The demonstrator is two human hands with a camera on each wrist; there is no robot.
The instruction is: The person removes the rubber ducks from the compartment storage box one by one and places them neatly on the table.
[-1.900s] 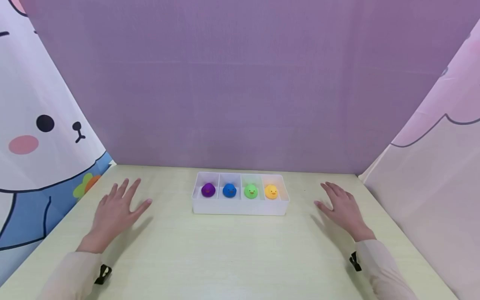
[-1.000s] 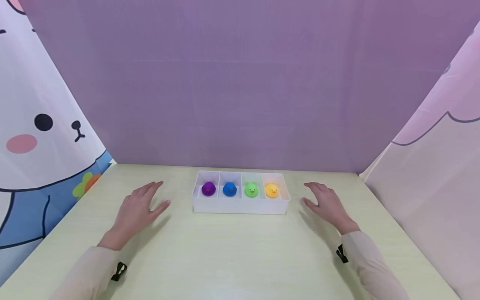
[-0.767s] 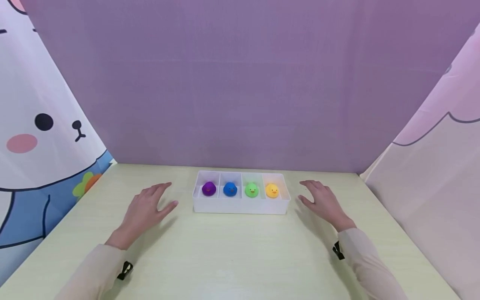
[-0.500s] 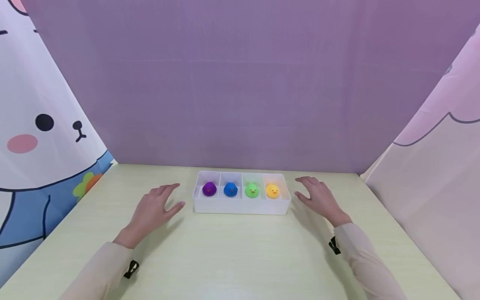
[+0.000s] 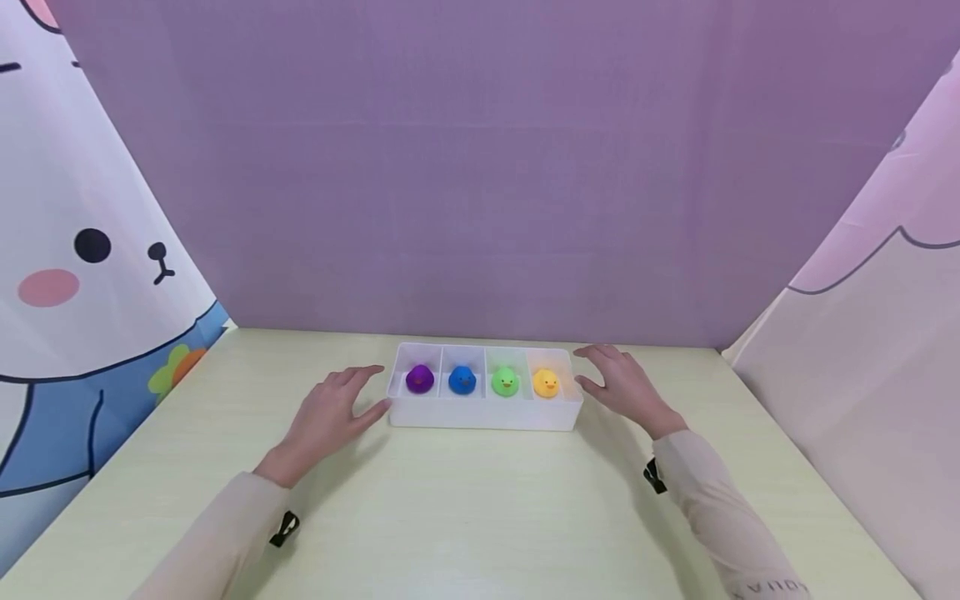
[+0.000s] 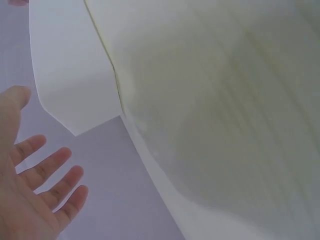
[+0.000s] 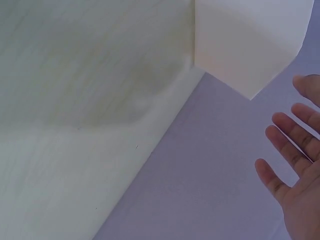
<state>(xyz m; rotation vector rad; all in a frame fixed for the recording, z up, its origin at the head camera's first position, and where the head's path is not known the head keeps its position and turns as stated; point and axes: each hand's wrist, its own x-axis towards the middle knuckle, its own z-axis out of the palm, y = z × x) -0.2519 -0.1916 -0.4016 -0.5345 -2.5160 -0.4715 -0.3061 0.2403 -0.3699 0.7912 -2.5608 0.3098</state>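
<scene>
White divided box [image 5: 483, 415] holding four toy ducks [image 5: 462, 381] stands near the far edge of the table [image 5: 480, 517]. Left hand [image 5: 324, 421] and right hand [image 5: 628, 390] flank its ends, spread, gripping nothing. Apparent step: positioning; next move would call for even inward pressure.

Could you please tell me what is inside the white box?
The box holds, left to right, a purple toy, a blue toy, a green toy and a yellow toy, one per compartment. Whatever lies low behind its front wall is covered.
</scene>
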